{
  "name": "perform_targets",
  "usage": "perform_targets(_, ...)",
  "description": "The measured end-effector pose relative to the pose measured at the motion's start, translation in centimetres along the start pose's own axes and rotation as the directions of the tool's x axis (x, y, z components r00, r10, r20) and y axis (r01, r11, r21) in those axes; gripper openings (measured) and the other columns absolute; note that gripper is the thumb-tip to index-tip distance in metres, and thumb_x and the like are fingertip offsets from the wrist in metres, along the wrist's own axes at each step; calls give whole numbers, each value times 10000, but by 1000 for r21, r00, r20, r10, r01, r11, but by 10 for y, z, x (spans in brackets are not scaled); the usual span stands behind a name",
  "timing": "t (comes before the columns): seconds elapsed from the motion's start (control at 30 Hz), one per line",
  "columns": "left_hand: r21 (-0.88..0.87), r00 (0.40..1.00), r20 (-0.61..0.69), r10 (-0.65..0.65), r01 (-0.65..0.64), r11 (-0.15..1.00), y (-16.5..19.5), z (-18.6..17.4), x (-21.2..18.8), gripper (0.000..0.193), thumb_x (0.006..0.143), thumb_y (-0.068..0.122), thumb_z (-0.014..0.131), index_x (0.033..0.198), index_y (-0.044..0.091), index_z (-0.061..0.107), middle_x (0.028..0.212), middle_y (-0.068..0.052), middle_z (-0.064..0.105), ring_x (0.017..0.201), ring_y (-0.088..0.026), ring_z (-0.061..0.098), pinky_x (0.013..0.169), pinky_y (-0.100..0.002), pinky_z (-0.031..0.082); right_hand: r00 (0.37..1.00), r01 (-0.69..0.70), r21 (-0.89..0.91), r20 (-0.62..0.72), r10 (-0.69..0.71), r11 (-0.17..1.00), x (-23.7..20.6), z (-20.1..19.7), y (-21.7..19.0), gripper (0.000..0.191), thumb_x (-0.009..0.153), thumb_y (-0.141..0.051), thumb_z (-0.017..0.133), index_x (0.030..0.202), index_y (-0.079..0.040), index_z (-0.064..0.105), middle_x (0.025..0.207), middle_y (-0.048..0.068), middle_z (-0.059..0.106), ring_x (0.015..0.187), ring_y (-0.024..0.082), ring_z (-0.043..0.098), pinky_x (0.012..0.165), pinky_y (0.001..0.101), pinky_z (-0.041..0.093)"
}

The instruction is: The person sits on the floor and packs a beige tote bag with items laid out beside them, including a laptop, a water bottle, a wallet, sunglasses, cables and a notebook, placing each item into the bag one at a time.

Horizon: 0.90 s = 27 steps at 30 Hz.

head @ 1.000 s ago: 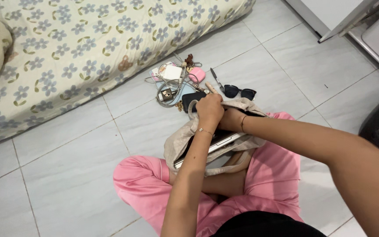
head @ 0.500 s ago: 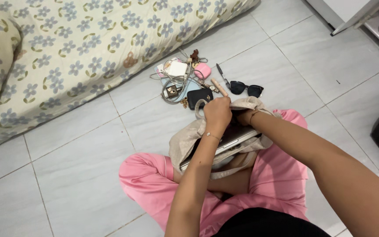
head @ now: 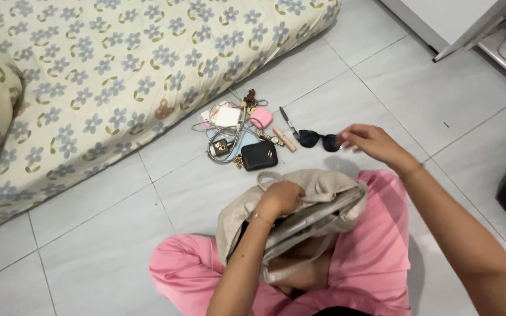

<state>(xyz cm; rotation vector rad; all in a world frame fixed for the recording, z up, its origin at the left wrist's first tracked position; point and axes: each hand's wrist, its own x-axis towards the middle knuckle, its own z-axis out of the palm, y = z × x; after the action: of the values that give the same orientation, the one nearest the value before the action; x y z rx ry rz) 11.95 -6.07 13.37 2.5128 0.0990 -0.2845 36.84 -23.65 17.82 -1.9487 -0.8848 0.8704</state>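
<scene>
I see my left hand (head: 282, 198) closed on the top edge of the beige fabric handbag (head: 317, 202), which sits in my lap on the pink trousers (head: 376, 257); a flat grey slab-like item (head: 317, 219) shows in the bag's open mouth, though I cannot tell what it is. My right hand (head: 370, 142) is reached out over the floor, fingers loosely curled and partly spread, right at the near end of the black sunglasses (head: 318, 140); whether the fingertips actually pinch the frame I cannot tell, since the hand is slightly blurred.

The sunglasses lie on the pale grey tiled floor (head: 89, 234) just beyond the bag. Beside them to the left is a small heap of things: a black rectangular leather wallet (head: 259, 155) nearest the bag, a beige lipstick tube (head: 284, 139), a thin dark pen (head: 288, 120), a pink round pouch (head: 260, 117), a white flat rectangular box (head: 227, 116) and a tangle of grey cable (head: 232, 143). Behind the heap, a mattress in a cream cover with blue flowers (head: 118, 70) lies on the floor.
</scene>
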Motion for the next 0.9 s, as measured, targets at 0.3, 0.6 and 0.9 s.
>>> perform_targets(0.3,-168,900,-435,24,-107,980,65,-34,-97,491,870,32,655,1355,1,585,1313,-259,660,1236,-426,606,1017,-473,478,956,41,-737,-167,-241,674,117,63,114,594,709,-293,875,1246,-110,699,1357,141,636,1255,385,565,1013,483,472)
perform_targets(0.6,-130,691,-618,-374,379,916,34,-56,-178,751,684,242,833,1344,-8,579,1354,-266,588,1285,-495,516,995,-561,422,920,-49,-73,-392,17,996,108,32,121,327,931,-172,817,1189,-60,652,1056,129,718,934,226,662,808,335,543)
perform_targets(0.9,-400,626,-625,-467,257,879,-11,-33,-187,556,759,104,749,1307,50,673,1224,-201,720,1093,-361,702,915,-396,562,966,175,341,124,-229,924,-39,23,-73,429,942,-1,665,1364,-39,604,1207,48,679,1116,161,648,967,322,542)
